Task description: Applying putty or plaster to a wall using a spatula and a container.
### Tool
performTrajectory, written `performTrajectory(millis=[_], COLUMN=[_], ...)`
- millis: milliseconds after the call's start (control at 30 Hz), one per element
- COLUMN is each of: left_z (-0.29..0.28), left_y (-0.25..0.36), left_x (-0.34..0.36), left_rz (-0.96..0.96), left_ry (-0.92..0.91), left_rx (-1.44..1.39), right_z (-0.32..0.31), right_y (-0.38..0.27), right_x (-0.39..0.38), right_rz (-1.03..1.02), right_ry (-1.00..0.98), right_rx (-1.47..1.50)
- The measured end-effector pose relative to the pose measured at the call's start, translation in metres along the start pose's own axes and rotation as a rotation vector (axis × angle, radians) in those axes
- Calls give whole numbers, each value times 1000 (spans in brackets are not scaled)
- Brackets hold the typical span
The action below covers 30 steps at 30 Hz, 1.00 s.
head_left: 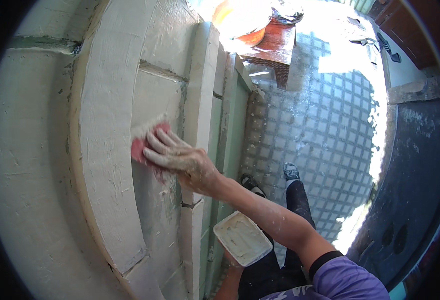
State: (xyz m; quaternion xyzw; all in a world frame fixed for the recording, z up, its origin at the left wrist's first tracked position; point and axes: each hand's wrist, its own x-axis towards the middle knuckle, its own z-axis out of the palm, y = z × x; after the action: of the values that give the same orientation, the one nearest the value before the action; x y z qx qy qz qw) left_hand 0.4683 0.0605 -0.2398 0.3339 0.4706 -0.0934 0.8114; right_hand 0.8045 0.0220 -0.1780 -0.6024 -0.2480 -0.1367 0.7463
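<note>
My right hand [185,162] reaches across to the left, its fingers pressed over a flat pinkish-red piece [139,150], perhaps a putty spreader. Pale paste coats its upper edge, which lies against the recessed panel [160,102] of a cream-painted wooden door or wall. Whitish residue covers the fingers. Low in the middle, my left hand [231,260] holds a white rectangular tub [242,240] from beneath, with most of its fingers hidden. Thick off-white paste lines the tub's inside. The panel around my right hand has rough, patchy smears.
Raised frame strips [200,100] stick out beside the panel. Farther off, an orange basin [252,36] rests on a reddish-brown table [277,42]. Patterned tiles [325,135] cover the floor, sunlit at the far end. Sandals [387,45] lie at the far right near a dark surface [415,165].
</note>
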Motion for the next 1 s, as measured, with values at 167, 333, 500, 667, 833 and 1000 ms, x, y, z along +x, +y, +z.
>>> performTrajectory(millis=[167,333,500,667,833,1000], left_z=[-27,-1,-1,5,1,-15], left_y=[-8,-6,-9,-9,-17,-23], left_x=[11,5,2,9,19,14], left_rz=[-103,-88,-78,-44,-119,-42], left_ry=[-164,-149,-419,-32,-127,-27], left_rx=[-226,-145,-756,23,-191,-113], right_z=[-35,-18,10,-36,-22,13], right_y=[6,38,-14,-11,32,-33], right_x=[-24,44,-19,-25,41,-42], right_rz=[23,153,122,27,173,360], right_ry=[-25,310,15,143,311,-8], right_rx=[323,-79,115,227,-170,42])
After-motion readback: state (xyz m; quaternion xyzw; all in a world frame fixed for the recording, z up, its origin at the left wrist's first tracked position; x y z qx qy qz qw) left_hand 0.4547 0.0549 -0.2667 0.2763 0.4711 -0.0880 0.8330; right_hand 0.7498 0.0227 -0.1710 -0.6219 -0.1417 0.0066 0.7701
